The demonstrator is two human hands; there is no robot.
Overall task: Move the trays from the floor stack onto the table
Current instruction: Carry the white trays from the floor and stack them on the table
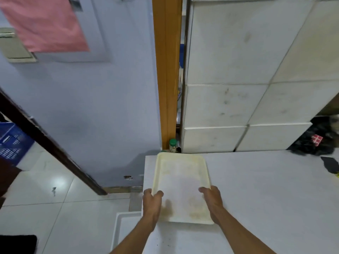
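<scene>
**Tray held at the worktop's left corner**

At far left a blue crate [11,142] stands past the doorway. On the floor, just beside the worktop [266,189], part of 1 white tray [122,228] shows. The left hand [152,200] has its grip closed on the left rim of a cream tray [180,182], thumb inside. The right hand [212,198] grips the right rim likewise. That tray lies over the worktop's near-left corner. Beyond it stands a green-capped bottle [173,145].

Stained matt plastic tray [180,182]; smooth matt table [266,198]; glossy floor tiles [55,180]
</scene>
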